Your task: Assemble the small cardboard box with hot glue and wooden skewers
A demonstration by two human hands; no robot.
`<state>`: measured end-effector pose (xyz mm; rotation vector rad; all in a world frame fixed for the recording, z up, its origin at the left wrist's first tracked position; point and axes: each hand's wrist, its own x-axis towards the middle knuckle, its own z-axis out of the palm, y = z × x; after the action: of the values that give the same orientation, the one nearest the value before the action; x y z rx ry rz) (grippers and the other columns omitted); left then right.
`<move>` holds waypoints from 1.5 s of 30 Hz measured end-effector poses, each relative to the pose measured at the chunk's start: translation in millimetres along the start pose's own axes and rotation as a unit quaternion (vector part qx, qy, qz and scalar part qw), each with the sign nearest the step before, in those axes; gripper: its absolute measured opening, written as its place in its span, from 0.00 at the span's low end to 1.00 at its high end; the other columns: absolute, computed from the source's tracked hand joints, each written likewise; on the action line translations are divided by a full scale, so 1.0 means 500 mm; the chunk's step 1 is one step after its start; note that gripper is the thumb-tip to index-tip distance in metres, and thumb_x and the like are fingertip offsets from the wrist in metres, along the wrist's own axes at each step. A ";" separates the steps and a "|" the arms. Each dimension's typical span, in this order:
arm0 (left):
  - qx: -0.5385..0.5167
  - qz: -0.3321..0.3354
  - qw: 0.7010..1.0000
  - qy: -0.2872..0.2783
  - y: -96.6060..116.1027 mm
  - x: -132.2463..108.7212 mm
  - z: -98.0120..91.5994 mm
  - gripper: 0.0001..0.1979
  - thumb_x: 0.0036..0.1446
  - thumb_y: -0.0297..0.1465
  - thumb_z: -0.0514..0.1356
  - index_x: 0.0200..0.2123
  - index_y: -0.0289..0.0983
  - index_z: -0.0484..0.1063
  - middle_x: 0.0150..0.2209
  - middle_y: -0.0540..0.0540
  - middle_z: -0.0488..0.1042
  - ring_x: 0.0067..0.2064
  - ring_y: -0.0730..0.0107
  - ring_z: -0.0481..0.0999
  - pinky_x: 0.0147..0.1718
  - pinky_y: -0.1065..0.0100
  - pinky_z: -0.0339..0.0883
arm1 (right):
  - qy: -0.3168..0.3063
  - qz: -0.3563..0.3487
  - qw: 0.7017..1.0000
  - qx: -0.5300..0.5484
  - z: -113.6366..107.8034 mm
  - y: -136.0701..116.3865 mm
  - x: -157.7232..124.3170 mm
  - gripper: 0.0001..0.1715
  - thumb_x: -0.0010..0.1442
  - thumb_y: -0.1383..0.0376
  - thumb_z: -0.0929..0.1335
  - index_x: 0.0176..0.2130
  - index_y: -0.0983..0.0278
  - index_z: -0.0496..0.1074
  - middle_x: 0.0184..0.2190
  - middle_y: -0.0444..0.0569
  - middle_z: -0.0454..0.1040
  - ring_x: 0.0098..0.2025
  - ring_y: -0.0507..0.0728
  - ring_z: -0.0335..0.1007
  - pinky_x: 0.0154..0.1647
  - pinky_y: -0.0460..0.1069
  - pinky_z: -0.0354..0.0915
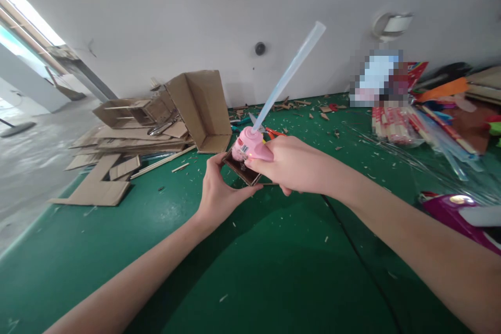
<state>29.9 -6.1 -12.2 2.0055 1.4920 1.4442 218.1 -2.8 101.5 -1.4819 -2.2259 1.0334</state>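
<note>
My right hand (291,164) is closed around a pink hot glue gun (252,143). A long translucent glue stick (291,73) sticks up out of its back end. The gun's nozzle points down into a small open cardboard box (248,176), so its tip is hidden. Fingers and thumb of my left hand (221,188) grip that box from the left and near side, just above the green table (250,271). Behind the gun lie pliers with orange handles (272,133), partly covered by my right hand.
At the left are stacked cardboard sheets (136,141) and a folded cardboard piece (207,109) standing upright. Wooden sticks in plastic (395,122) and a purple object (450,216) lie at the right. A black cord (352,245) crosses the table; scraps litter it before the wall (176,21).
</note>
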 end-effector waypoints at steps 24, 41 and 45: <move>0.022 0.014 0.999 0.033 -0.004 0.008 -0.001 0.39 0.36 0.38 0.74 0.51 0.39 0.60 0.49 0.41 0.68 0.51 0.54 0.72 0.50 0.51 0.66 | 0.003 -0.022 0.996 0.086 0.033 0.005 0.006 0.21 0.61 0.51 0.61 0.38 0.66 0.70 0.16 0.43 0.70 0.15 0.52 0.69 0.12 0.44 0.65; 0.037 0.046 0.997 0.051 -0.009 0.008 0.003 0.38 0.38 0.39 0.73 0.50 0.37 0.60 0.47 0.40 0.68 0.48 0.55 0.73 0.48 0.51 0.67 | 0.012 -0.031 0.997 0.066 0.046 0.015 0.015 0.21 0.60 0.50 0.62 0.34 0.65 0.70 0.16 0.44 0.70 0.14 0.51 0.68 0.12 0.44 0.61; 0.030 0.045 0.997 0.049 -0.009 0.008 0.003 0.38 0.38 0.39 0.73 0.51 0.38 0.60 0.48 0.40 0.68 0.49 0.55 0.73 0.49 0.51 0.67 | 0.015 -0.041 0.998 0.051 0.045 0.018 0.015 0.21 0.61 0.51 0.62 0.32 0.65 0.70 0.15 0.43 0.69 0.13 0.50 0.67 0.12 0.44 0.60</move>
<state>28.6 -0.2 -13.9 2.0892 1.5192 1.5712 208.2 -3.3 78.2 -1.3427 -2.1599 1.0735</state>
